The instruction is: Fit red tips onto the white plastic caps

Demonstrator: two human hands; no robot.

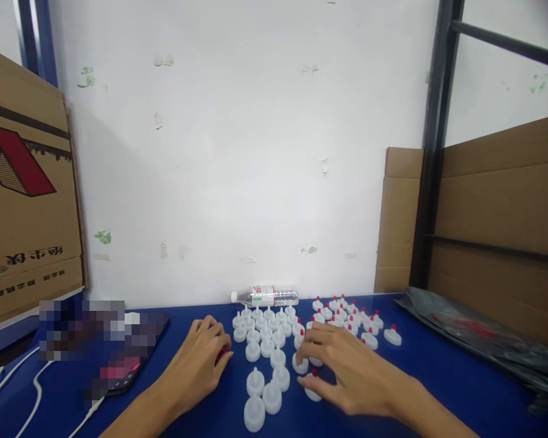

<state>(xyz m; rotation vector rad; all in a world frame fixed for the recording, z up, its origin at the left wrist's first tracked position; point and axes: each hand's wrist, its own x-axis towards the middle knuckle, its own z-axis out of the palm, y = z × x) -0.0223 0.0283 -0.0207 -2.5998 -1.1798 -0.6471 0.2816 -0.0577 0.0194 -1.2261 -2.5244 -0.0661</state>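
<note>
My left hand (201,362) rests on the blue table (438,377) with fingers curled around small red pieces that barely show. Just right of it stand several plain white caps (265,340) in rows. My right hand (347,365) lies over the caps at the middle, fingers bent, its fingertips on a white cap (300,364); a red-tipped cap (313,389) sits under the thumb. Behind the right hand is a cluster of several white caps with red tips (351,316).
A clear water bottle (265,296) lies on its side by the white wall. A phone (123,371) with white cables lies at left, beside a cardboard box (27,201). Black plastic bags (479,334) and cardboard sheets (497,219) fill the right.
</note>
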